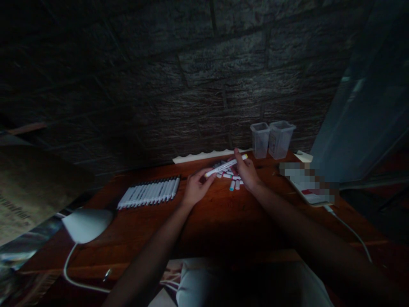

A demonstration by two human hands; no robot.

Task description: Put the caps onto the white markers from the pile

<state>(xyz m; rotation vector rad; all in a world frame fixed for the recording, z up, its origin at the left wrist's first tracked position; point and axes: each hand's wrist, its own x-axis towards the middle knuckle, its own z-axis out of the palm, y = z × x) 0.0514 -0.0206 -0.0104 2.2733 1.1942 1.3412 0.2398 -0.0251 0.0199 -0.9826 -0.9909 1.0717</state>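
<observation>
A white marker (226,166) with yellow ends is held up at a slant between my two hands. The fingers of my left hand (197,186) pinch its lower left end, while my right hand (246,170) grips it near the upper right end. Beneath and behind it lies a loose pile of marker caps (237,184) in several colours, partly covered by my hands. To the left, a row of white markers (149,192) with dark ends lies side by side on the wooden table (211,221).
Two clear plastic containers (260,140) stand at the back right against the brick wall. A phone-like device (306,187), partly blurred out, lies at right with a white cable (351,232). A white lamp-like cone (87,224) with a cord sits at left. A wavy white strip (204,156) lies along the wall.
</observation>
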